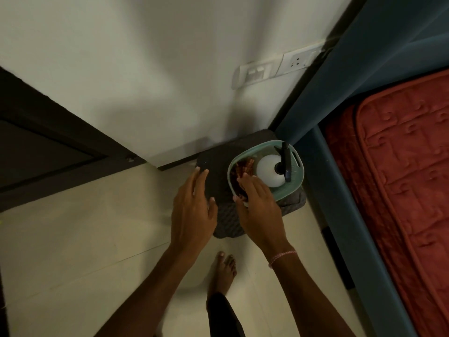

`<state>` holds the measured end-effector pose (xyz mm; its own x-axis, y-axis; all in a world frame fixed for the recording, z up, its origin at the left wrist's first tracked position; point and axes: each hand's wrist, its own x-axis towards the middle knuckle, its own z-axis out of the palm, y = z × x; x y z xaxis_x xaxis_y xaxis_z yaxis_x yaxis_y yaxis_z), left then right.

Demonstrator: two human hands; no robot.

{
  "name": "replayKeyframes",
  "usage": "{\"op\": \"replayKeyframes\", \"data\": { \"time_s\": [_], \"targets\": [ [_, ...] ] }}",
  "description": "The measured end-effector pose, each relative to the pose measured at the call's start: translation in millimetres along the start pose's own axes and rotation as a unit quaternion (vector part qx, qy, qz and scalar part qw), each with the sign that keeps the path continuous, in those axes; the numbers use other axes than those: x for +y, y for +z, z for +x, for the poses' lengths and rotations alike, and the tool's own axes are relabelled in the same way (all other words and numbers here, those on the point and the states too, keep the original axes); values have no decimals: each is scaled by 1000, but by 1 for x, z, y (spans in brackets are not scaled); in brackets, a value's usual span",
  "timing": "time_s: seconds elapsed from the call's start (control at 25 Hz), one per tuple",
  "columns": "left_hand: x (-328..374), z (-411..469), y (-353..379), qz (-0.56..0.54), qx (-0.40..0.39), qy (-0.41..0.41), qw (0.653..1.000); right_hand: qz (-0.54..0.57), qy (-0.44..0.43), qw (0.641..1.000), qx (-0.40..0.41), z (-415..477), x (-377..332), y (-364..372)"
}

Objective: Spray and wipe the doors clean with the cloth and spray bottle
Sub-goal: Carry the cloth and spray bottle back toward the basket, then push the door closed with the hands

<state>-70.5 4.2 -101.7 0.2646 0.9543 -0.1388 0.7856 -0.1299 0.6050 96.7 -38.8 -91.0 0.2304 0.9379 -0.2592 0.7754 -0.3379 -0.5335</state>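
Off to the left is the dark door [36,152]. The left hand [193,210] hovers over the stool [216,166], its fingers straight and holding nothing. The right hand [260,207] reaches into the basket [297,171], fingers loosely extended over the reddish cloth [240,170], which looks soft, light and easy to bunch anywhere. The white spray bottle [268,172] beside it is likely smooth and heavier, best gripped at the neck.

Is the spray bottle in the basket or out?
In: the spray bottle stands upright inside the basket, next to the cloth.
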Motion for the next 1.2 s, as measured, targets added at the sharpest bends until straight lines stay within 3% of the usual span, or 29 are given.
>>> {"op": "replayKeyframes", "data": {
  "time_s": [0.12, 0.48, 0.76, 1.0, 1.2],
  "targets": [
    [-12, -28, -47, 3, 13, -30, 999, -28, -8, 999, -17, -18, -42, -9],
    [-75, -128, -264, 41, 150, -75, 985, -33, -163, 985, 54, -80, -250, -24],
    [-108, -203, -473, 155, 293, -84, 940, -24, -290, 952, 98, -122, -471, -52],
    [-128, -255, -647, 164, 408, -107, 892, 7, -409, 896, 172, -155, -650, -95],
    [-135, -273, -724, 168, 460, -107, 865, 26, -439, 877, 193, -158, -725, -128]
  ]
}}
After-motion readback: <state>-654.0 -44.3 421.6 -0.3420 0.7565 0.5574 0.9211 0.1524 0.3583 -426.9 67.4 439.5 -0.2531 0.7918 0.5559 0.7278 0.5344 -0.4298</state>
